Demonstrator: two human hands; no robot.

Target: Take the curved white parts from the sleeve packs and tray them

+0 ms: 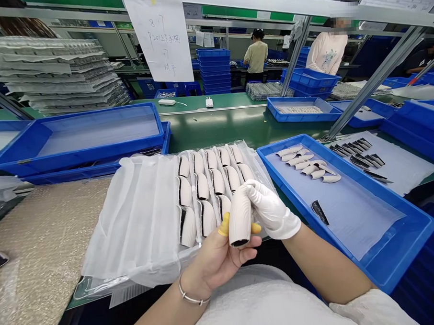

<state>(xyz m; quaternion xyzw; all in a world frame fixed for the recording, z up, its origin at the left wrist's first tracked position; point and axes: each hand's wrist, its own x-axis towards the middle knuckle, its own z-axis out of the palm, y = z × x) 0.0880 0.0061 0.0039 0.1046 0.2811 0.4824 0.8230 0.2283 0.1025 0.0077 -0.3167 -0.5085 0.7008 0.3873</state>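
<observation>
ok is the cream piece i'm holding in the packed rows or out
Out: the cream piece is held between the left hand and gloved right hand, in front of the packed rows.

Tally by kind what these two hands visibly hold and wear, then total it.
Cream shell: 1
White glove: 1
Yellow finger covers: 2
Bracelet: 1
Total: 5

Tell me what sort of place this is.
Most likely a factory workshop, perhaps for assembly or packing. Matching curved pieces lie in neat rows, a tall stack of blue bins stands in the background, and the right hand wears a white glove.
</observation>
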